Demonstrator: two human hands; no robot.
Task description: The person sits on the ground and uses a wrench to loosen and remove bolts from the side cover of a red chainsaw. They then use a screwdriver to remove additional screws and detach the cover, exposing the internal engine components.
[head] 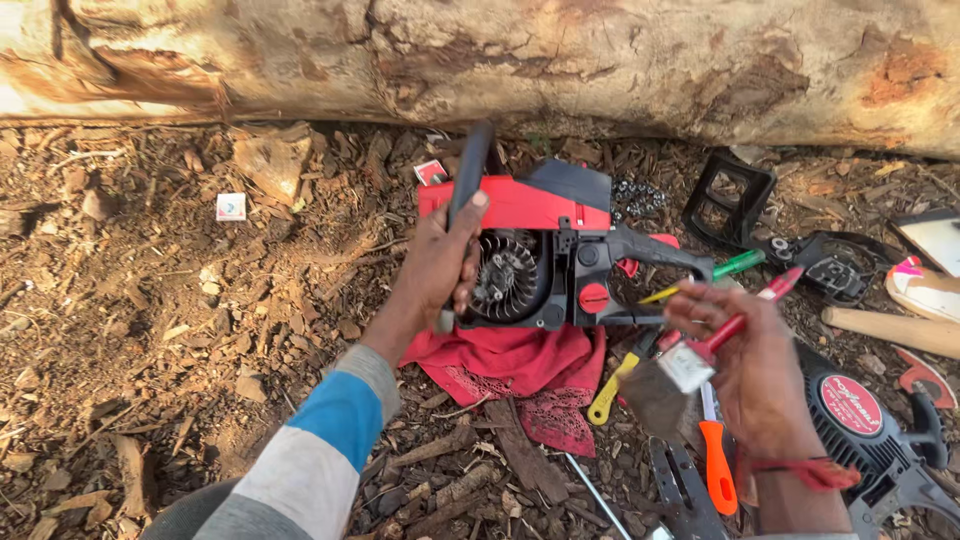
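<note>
Brown dirt and wood chips (150, 330) are spread everywhere, and a big log (500, 60) is laid across the top of the view.

A chainsaw body (545, 255) is held up on its side, just over a red cloth (510, 365) on the ground. Its top is red and its lower part is black. The side cover is off, so a round black fan wheel with many little fins (507, 275) can be seen. A red round knob is set beside the wheel. The black front handle (468, 170) is gripped by the left hand (440, 265), with the fingers closed around it.

A paintbrush (690, 365) with a red handle and dark, dirty bristles is held in the right hand (750, 375), close to the saw's back end.

Screwdrivers with yellow (615, 385), green (738, 265) and orange (717, 465) handles are scattered near the right hand. A black starter cover (855, 420) with a red round label is lying at the lower right. A small white box (231, 206) is seen on the dirt, well apart to the left.
</note>
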